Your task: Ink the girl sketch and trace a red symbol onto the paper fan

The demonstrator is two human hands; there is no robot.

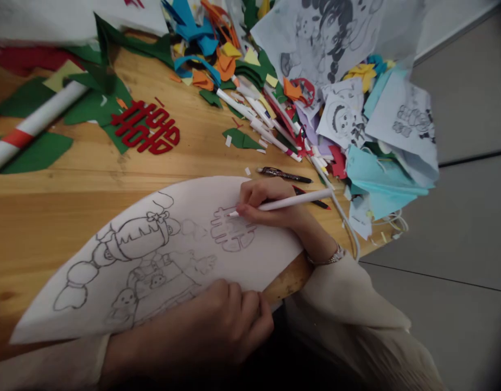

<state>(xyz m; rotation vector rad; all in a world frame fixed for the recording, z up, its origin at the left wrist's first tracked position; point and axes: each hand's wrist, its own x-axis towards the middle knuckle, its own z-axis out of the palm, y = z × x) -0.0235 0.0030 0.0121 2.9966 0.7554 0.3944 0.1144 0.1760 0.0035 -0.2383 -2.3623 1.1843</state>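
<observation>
My right hand point(270, 201) grips a white felt-tip pen point(295, 200), its tip on a reddish outlined character point(233, 231) on a large white sheet of paper point(242, 190). The sheet also carries a line drawing point(142, 239) of a figure with a braid and a flower, in dark lines in places and faint in others. My left hand point(229, 320) rests at the sheet's near edge with its fingers curled closed; what lies inside them is hidden. Beyond the sheet lies a red cut-out character point(148, 127) of a shape like the outlined one.
A black pen point(285, 174) and a red-and-black pen point(313, 197) lie near my right hand. Several markers point(250, 111), coloured scraps point(226, 60) and printed drawings point(342, 117) are heaped behind. A white tube with a red band point(34, 127) lies at left on green pieces point(38, 155).
</observation>
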